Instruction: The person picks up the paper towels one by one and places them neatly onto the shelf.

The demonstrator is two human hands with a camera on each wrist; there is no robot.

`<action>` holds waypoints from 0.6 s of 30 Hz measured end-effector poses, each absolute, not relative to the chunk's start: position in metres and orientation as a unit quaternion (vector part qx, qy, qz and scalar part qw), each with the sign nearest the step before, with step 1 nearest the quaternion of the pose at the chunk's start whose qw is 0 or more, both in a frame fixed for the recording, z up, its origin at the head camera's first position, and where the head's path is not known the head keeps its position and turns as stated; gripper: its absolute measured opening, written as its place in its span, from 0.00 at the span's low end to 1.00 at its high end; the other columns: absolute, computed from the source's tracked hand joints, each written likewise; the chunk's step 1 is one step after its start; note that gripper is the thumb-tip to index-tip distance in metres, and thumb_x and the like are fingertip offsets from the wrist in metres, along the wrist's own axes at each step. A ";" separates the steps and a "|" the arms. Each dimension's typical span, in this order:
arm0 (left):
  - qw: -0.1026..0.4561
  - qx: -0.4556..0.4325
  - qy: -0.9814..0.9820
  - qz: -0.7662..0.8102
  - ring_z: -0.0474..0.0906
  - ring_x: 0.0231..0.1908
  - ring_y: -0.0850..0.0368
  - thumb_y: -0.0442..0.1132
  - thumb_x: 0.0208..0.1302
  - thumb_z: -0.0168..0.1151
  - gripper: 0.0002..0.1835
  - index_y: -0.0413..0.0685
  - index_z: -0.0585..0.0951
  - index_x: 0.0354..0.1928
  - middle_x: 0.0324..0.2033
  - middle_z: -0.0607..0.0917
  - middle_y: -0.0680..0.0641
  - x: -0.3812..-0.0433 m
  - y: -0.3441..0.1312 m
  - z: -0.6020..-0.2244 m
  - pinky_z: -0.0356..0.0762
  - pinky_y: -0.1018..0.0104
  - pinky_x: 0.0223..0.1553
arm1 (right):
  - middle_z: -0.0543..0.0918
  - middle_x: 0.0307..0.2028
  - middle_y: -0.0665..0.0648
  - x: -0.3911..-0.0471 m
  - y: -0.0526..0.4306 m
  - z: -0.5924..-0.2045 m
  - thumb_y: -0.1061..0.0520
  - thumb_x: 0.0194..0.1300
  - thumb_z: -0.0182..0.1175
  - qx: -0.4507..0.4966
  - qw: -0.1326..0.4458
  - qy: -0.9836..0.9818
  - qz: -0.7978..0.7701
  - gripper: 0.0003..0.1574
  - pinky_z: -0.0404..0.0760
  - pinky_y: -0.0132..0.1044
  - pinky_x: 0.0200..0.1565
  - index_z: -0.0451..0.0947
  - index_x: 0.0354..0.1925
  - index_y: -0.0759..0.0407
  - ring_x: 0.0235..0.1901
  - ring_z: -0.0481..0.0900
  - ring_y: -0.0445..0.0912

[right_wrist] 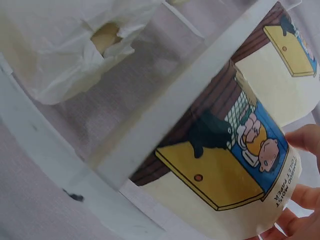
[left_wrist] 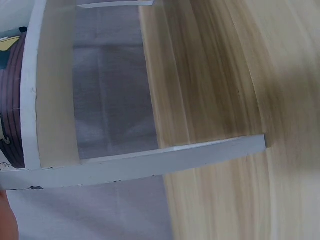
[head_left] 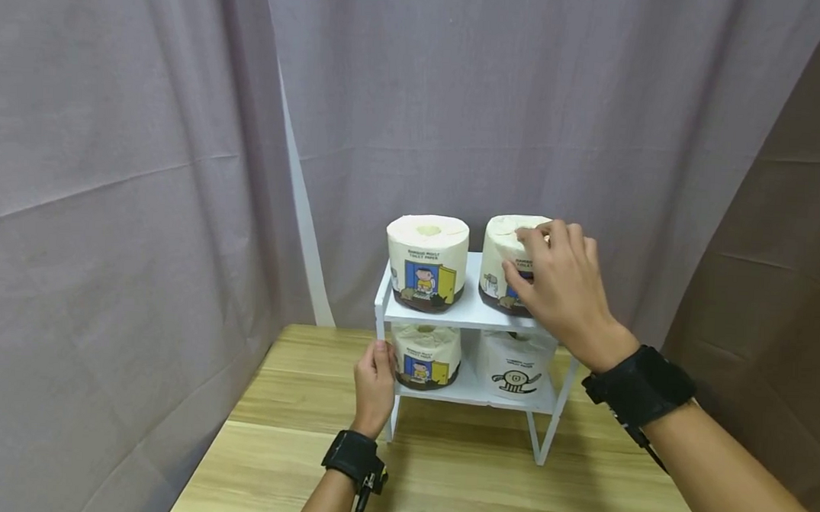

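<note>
A white two-tier rack [head_left: 469,398] stands on the wooden table, toilet rolls on both tiers. My left hand [head_left: 374,384] holds the rack's left side frame, its thumb at the front; the other fingers are mostly hidden. On the upper tier, at the right, is a wrapped toilet roll [head_left: 498,248] with a cartoon print. My right hand [head_left: 565,282] grips this roll from above and the right. In the right wrist view, thumb and fingers [right_wrist: 305,197] spread round its top end, while its dark-printed base meets the shelf edge.
A similar roll [head_left: 426,260] stands at the upper left. Below are another cartoon-printed roll [head_left: 425,357] and a white roll [head_left: 517,368] with a black drawing. Grey curtains [head_left: 458,98] hang close behind the rack. The table [head_left: 292,434] extends in front.
</note>
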State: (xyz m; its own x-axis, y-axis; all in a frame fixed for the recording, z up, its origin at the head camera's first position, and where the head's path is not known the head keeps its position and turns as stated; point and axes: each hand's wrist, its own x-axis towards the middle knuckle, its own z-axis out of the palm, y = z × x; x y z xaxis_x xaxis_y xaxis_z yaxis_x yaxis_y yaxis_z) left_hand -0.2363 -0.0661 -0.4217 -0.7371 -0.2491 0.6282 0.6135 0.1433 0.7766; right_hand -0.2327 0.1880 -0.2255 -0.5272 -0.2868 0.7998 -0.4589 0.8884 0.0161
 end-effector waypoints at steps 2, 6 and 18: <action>0.334 -0.132 -0.666 -0.654 0.67 0.20 0.58 0.40 0.78 0.42 0.18 0.40 0.71 0.29 0.19 0.70 0.49 -0.236 -0.068 -0.423 0.67 0.68 0.21 | 0.73 0.48 0.68 -0.232 0.187 -0.228 0.48 0.63 0.61 0.214 0.450 -0.861 0.105 0.28 0.64 0.55 0.43 0.74 0.55 0.64 0.45 0.66 0.60; 0.347 -0.118 -0.661 -0.655 0.71 0.22 0.48 0.40 0.77 0.45 0.16 0.38 0.73 0.31 0.23 0.74 0.42 -0.233 -0.070 -0.423 0.72 0.67 0.22 | 0.73 0.50 0.69 -0.230 0.185 -0.237 0.49 0.63 0.61 0.203 0.469 -0.850 0.129 0.30 0.65 0.55 0.43 0.73 0.56 0.67 0.51 0.67 0.62; 0.369 -0.042 -0.715 -0.592 0.74 0.34 0.55 0.38 0.74 0.51 0.09 0.39 0.78 0.43 0.34 0.79 0.45 -0.232 -0.072 -0.425 0.75 0.61 0.36 | 0.52 0.70 0.69 -0.218 0.182 -0.268 0.52 0.56 0.69 0.181 0.434 -0.866 0.170 0.56 0.62 0.61 0.55 0.50 0.72 0.66 0.69 0.50 0.63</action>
